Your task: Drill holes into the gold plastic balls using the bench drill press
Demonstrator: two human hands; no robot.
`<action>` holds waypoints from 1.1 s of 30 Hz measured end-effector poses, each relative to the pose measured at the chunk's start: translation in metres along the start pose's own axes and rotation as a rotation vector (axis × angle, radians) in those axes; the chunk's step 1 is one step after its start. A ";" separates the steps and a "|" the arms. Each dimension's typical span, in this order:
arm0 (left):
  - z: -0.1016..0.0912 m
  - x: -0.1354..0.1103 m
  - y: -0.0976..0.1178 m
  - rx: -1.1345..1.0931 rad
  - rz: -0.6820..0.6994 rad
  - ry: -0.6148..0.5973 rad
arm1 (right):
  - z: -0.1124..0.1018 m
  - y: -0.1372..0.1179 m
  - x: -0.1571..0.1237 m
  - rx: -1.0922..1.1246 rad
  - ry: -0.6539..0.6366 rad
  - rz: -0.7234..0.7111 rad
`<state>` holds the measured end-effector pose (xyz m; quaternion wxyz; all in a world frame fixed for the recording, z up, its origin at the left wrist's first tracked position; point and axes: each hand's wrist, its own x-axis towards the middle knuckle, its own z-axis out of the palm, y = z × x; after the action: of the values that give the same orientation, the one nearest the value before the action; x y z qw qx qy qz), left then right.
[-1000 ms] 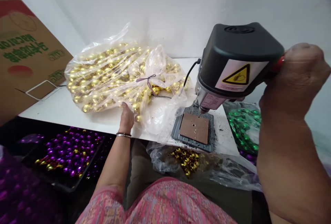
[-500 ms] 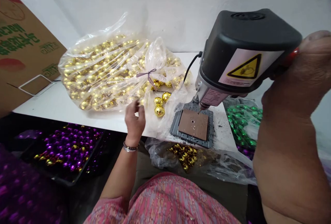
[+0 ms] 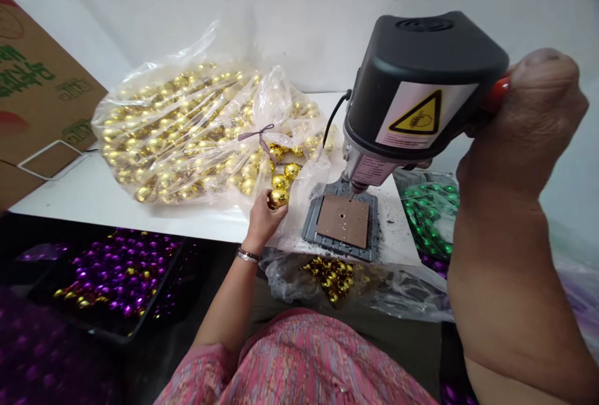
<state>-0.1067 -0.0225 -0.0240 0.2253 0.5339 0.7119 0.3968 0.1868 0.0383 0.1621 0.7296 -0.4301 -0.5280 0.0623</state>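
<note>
My left hand [image 3: 265, 218] has its fingers curled round a shiny gold ball [image 3: 279, 198], the nearest of a few lying at the mouth of a clear plastic bag [image 3: 182, 143]. That bag is full of gold balls and tied with a purple ribbon. My right hand [image 3: 538, 93] is closed round the red handle [image 3: 496, 94] at the side of a black drill press [image 3: 430, 58]. Its tip stands just over a brown square plate [image 3: 344, 219] with a small hole, on a grey base [image 3: 309, 233]. The right fingertips are mostly hidden.
A cardboard box [image 3: 42, 93] stands at the left of the white table [image 3: 206, 221]. Below are a black bin [image 3: 135, 324] of purple balls and a plastic bag [image 3: 397, 296] with gold pieces. Green balls [image 3: 430, 211] lie to the right. A black cable [image 3: 331, 121] runs behind the drill.
My left hand has moved right and taken hold of the nearest gold ball. My right hand stays on the red handle. The whole view has shifted slightly.
</note>
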 end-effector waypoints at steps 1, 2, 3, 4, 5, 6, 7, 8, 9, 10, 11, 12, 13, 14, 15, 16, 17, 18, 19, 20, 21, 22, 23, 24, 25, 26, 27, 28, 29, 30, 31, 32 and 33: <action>-0.002 -0.002 0.003 -0.149 -0.030 0.028 | 0.000 0.001 0.000 -0.005 -0.009 -0.011; -0.005 -0.004 0.007 -0.320 -0.055 0.028 | 0.000 0.001 0.000 -0.007 -0.019 -0.020; -0.009 -0.007 0.012 -0.497 -0.074 -0.006 | 0.000 0.001 0.000 -0.007 -0.025 -0.029; -0.012 -0.010 0.017 -0.664 -0.093 -0.073 | 0.000 0.002 0.000 -0.003 -0.028 -0.034; -0.014 -0.014 0.023 -0.806 -0.114 -0.160 | 0.001 0.002 0.001 0.004 -0.028 -0.032; -0.015 -0.018 0.029 -0.916 -0.139 -0.247 | 0.001 0.002 0.001 0.012 -0.025 -0.026; -0.015 -0.022 0.034 -0.995 -0.163 -0.321 | 0.001 0.003 0.002 0.017 -0.020 -0.021; -0.014 -0.026 0.039 -1.045 -0.184 -0.381 | 0.001 0.003 0.002 0.020 -0.021 -0.016; -0.012 -0.029 0.043 -1.072 -0.201 -0.424 | 0.001 0.004 0.002 0.025 -0.021 -0.009; -0.008 -0.032 0.047 -1.079 -0.213 -0.449 | 0.001 0.004 0.003 0.029 -0.025 -0.003; -0.003 -0.035 0.049 -1.068 -0.221 -0.461 | 0.000 0.005 0.003 0.029 -0.034 0.000; 0.002 -0.037 0.052 -1.041 -0.228 -0.467 | 0.000 0.005 0.003 0.025 -0.049 0.002; 0.006 -0.038 0.054 -1.004 -0.235 -0.477 | -0.001 0.005 0.003 0.017 -0.068 0.001; 0.011 -0.039 0.056 -0.962 -0.239 -0.489 | -0.001 0.005 0.003 0.007 -0.085 -0.004; 0.016 -0.039 0.058 -0.916 -0.236 -0.504 | -0.002 0.005 0.003 -0.004 -0.099 -0.012; 0.020 -0.039 0.061 -0.863 -0.223 -0.523 | -0.002 0.004 0.003 -0.013 -0.106 -0.019; 0.023 -0.038 0.063 -0.800 -0.203 -0.538 | -0.002 0.004 0.003 -0.020 -0.108 -0.021; 0.027 -0.037 0.066 -0.733 -0.184 -0.544 | -0.002 0.004 0.003 -0.023 -0.108 -0.019; 0.030 -0.035 0.068 -0.668 -0.169 -0.543 | -0.002 0.003 0.003 -0.025 -0.109 -0.014; 0.033 -0.033 0.071 -0.611 -0.160 -0.539 | -0.002 0.002 0.003 -0.028 -0.111 -0.007; 0.037 -0.031 0.073 -0.567 -0.155 -0.539 | -0.002 0.001 0.003 -0.032 -0.113 -0.001; 0.040 -0.028 0.074 -0.533 -0.150 -0.547 | -0.002 0.000 0.004 -0.036 -0.113 0.004; 0.043 -0.026 0.076 -0.507 -0.141 -0.562 | -0.002 -0.002 0.004 -0.040 -0.114 0.008; 0.046 -0.024 0.076 -0.480 -0.124 -0.581 | -0.003 -0.003 0.004 -0.042 -0.115 0.015; 0.049 -0.021 0.077 -0.449 -0.105 -0.594 | -0.003 -0.005 0.004 -0.046 -0.122 0.025; 0.051 -0.019 0.077 -0.416 -0.086 -0.601 | -0.003 -0.006 0.004 -0.052 -0.133 0.034; 0.053 -0.017 0.077 -0.385 -0.069 -0.605 | -0.004 -0.007 0.004 -0.061 -0.142 0.038; 0.054 -0.015 0.077 -0.358 -0.056 -0.610 | -0.004 -0.007 0.004 -0.068 -0.147 0.037; 0.055 -0.014 0.077 -0.336 -0.047 -0.618 | -0.004 -0.007 0.004 -0.073 -0.149 0.027; 0.056 -0.012 0.078 -0.318 -0.041 -0.633 | -0.004 -0.007 0.005 -0.073 -0.150 0.014; 0.056 -0.012 0.078 -0.304 -0.037 -0.647 | -0.004 -0.006 0.005 -0.071 -0.150 -0.001; 0.057 -0.011 0.079 -0.292 -0.036 -0.658 | -0.004 -0.005 0.005 -0.067 -0.150 -0.012; 0.057 -0.011 0.080 -0.280 -0.037 -0.662 | -0.004 -0.005 0.006 -0.066 -0.150 -0.017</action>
<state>-0.0141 -0.0053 0.0062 0.5218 0.5844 0.5486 0.2917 0.1910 0.0359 0.1694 0.6741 -0.4435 -0.5864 0.0708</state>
